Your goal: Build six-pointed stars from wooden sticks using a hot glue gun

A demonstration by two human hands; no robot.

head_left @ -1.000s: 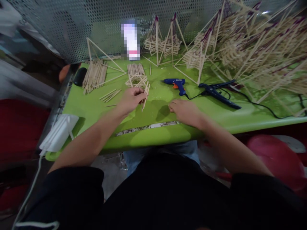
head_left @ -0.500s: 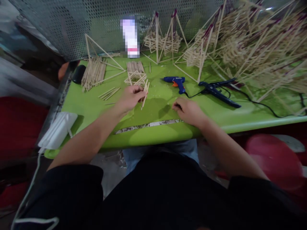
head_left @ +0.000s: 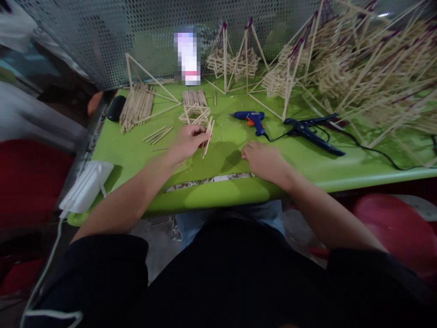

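Note:
My left hand (head_left: 191,140) pinches a few thin wooden sticks (head_left: 208,136), held upright at a slant above the green table. Just behind it lies a small piece of crossed sticks (head_left: 194,114), with a row of short sticks (head_left: 194,97) beyond. To its left are several loose sticks (head_left: 159,135). My right hand (head_left: 257,157) rests low over the table with its fingers curled in; whether anything small is in them is hidden. Beyond the right hand a blue glue gun (head_left: 251,119) lies on its side, its nozzle pointing left.
Dark blue pliers-like tool (head_left: 314,130) lies right of the glue gun. Many finished stick frames (head_left: 368,68) are heaped at the right. A stick bundle (head_left: 137,107) and black object (head_left: 116,108) lie left. A phone (head_left: 189,59) leans on the mesh; a white power strip (head_left: 87,187) sits at the left edge.
My right hand has shifted slightly left and turned so its knuckles face up more. The left hand still holds the sticks in about the same place. The view has tilted slightly.

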